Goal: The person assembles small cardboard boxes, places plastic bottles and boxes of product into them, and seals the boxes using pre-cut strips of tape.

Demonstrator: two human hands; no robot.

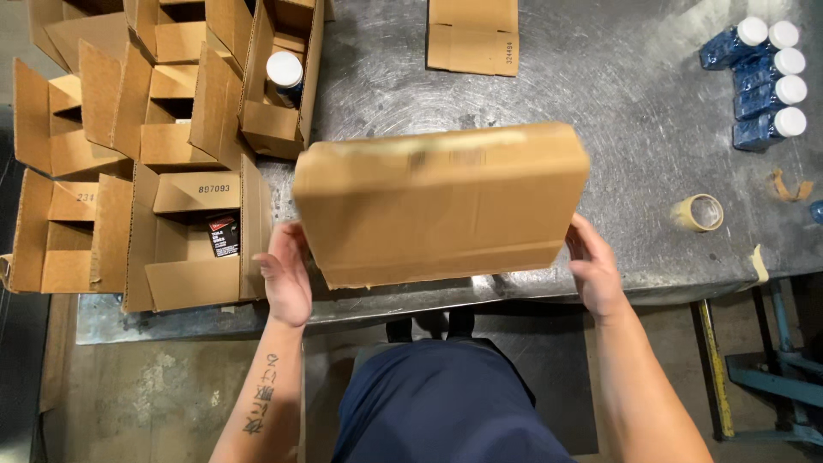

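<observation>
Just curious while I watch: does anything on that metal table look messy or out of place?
Mostly tidy. Only torn tape scraps lie loose near the tape roll, one strip hanging off the table edge.

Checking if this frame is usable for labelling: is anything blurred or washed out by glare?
Head view: the held cardboard box is motion-smeared along its top edge; both hands, left and right, look fairly sharp; the metal table shows bright swirled glare; the open boxes are crisp.
</observation>
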